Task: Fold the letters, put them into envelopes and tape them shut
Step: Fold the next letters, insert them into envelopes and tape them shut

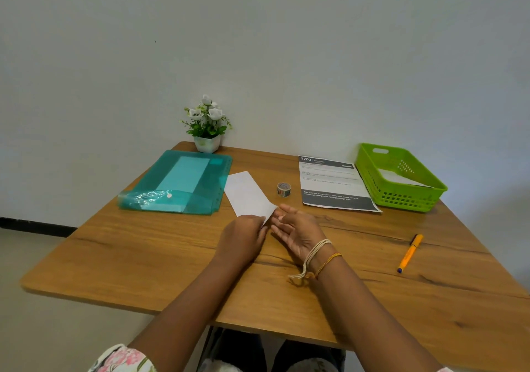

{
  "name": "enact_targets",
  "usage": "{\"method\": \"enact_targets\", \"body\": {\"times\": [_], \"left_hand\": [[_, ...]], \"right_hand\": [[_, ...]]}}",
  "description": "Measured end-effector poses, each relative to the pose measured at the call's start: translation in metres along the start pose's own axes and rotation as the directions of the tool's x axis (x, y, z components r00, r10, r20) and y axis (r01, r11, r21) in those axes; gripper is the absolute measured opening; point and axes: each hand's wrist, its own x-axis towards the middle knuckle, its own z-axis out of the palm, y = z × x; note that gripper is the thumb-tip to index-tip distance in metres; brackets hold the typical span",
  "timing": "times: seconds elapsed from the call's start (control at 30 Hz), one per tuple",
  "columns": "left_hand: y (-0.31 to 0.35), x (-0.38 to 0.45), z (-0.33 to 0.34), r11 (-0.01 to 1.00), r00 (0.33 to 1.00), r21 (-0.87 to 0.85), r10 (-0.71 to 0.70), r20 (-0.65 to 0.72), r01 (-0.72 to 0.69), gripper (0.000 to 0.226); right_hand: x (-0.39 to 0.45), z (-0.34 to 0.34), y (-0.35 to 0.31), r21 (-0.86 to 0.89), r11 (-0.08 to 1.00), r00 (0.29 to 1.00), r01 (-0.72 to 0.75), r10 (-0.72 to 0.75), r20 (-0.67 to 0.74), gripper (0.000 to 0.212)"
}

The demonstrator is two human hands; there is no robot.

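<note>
A white envelope lies lengthwise on the wooden table, its near end lifted a little. My left hand pinches that near end. My right hand is beside it with fingers spread and relaxed, fingertips at the envelope's near corner. A small roll of patterned tape stands just right of the envelope. A printed letter lies flat farther right. A teal plastic folder holding a pale envelope lies at the left.
A green plastic basket with white paper inside sits at the back right. An orange pen lies on the right. A small pot of white flowers stands against the wall at the back.
</note>
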Motion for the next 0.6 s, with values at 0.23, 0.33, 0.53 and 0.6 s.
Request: {"method": "enact_targets", "body": {"times": [0.23,0.33,0.53,0.6], "left_hand": [[0.001,0.002,-0.021,0.833,0.882,-0.531,-0.359,-0.307,0.154,0.025],[0.001,0.006,-0.034,0.662,0.790,-0.739,-0.518,-0.327,0.129,0.019],[-0.015,0.016,-0.063,0.265,0.736,-0.959,-0.668,-0.108,0.100,0.011],[-0.022,0.018,-0.067,0.059,0.752,-0.988,-0.655,0.070,0.143,0.007]], "right_hand": [[0.010,0.003,0.008,-0.071,0.993,0.996,0.089,-0.089,0.010,0.030],[0.013,0.007,0.010,-0.180,0.976,0.992,0.123,-0.126,-0.007,0.032],[0.019,0.012,0.008,-0.208,0.955,0.974,0.213,-0.225,-0.035,0.064],[0.019,0.008,0.002,-0.166,0.960,0.968,0.226,-0.240,-0.073,0.073]]}}
